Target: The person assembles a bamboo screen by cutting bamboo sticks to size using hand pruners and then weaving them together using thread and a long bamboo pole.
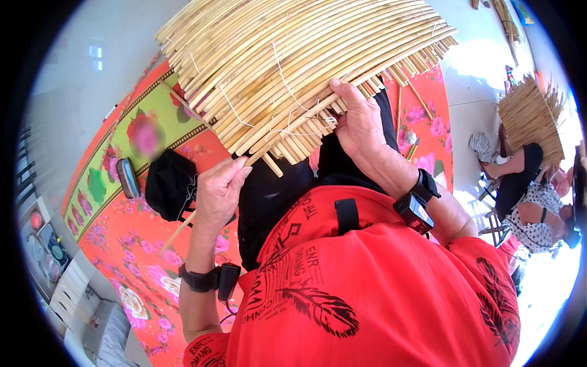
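A large mat of pale yellow reed stalks (257,79) spreads before me over my lap, its stalks tied side by side with white string (287,79). My left hand (219,188) is closed at the mat's near left corner, thumb and forefinger pinching the end of a stalk. At the near edge, my right hand (361,125) grips the mat, thumb on top and the other fingers partly hidden beneath. Beside that hand, a loose loop of the string lies across the stalks. Shorter stalk ends (296,147) stick out below the edge between my hands.
A red floral floor cloth (165,275) lies under me. To the left are a black cap (168,183) and a grey pencil-case-like pouch (128,177). Loose stalks (419,101) lie at right. Farther right, another person (532,214) sits by a second reed mat (532,119).
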